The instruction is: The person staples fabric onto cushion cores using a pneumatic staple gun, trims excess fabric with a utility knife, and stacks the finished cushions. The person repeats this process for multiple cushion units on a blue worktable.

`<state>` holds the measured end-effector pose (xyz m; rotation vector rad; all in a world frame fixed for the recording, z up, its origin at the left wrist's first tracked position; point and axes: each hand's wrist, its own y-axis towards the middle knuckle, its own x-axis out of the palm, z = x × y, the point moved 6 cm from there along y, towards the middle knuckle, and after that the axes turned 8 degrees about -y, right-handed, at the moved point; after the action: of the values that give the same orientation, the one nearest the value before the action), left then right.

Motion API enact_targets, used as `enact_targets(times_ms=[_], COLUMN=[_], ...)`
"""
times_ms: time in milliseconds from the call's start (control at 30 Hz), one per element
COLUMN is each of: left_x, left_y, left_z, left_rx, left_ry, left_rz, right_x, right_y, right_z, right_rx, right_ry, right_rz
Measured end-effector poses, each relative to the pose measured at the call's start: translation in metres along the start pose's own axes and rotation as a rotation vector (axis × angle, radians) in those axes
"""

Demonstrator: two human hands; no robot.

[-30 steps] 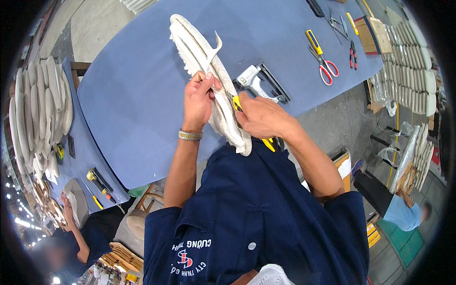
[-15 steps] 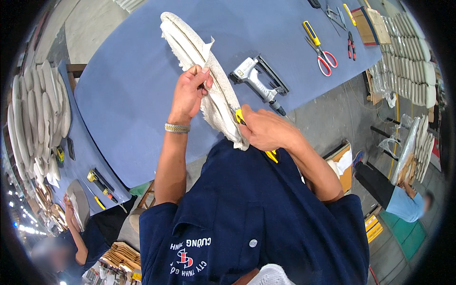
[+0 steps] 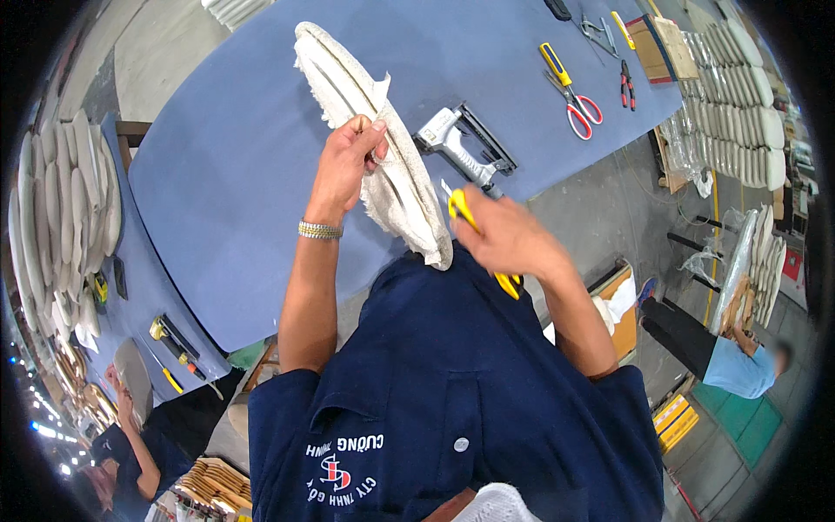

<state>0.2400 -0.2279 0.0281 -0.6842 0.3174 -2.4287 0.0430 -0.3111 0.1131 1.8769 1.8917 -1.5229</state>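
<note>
A long, narrow cream fabric-covered pad slants from the blue table toward my lap, its ragged fabric edges turned up along the side. My left hand is closed, pinching the fabric near the middle of the pad. Just right of the pad's lower end, my right hand is wrapped round a yellow utility knife. Its short blade points up and away, apart from the pad. Motion blurs this hand somewhat.
A silver staple gun lies right of the pad. Beyond it are red-handled scissors, a yellow-handled tool and pliers on the blue table. Stacked cream pads stand left. Co-workers are at both sides.
My right hand has drawn the knife away from the pad's edge, to the right. My left hand keeps its grip on the fabric. The whole view has shifted slightly.
</note>
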Motion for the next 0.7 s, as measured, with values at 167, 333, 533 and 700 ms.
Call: enact_targets(times_ms=[167,333,533,700], left_x=[-0.002,-0.005,-0.002,-0.001], left_y=[-0.001,0.002,0.002,0.002], left_z=[0.002,-0.001,0.0,0.0], left_rx=[-0.007,-0.001,0.008,-0.01], left_ry=[-0.003,-0.003,-0.004,-0.004], left_rz=[-0.005,0.005,-0.004,-0.007], right_x=[-0.013,-0.01,-0.006,-0.003], right_y=[0.037,0.049,0.049,0.052], right_z=[-0.018,-0.021,-0.021,-0.022], right_rx=[-0.028,-0.022,-0.042,-0.042], right_ry=[0.021,-0.03,-0.066,-0.079], right_rz=[0.065,0.033,0.006,-0.056])
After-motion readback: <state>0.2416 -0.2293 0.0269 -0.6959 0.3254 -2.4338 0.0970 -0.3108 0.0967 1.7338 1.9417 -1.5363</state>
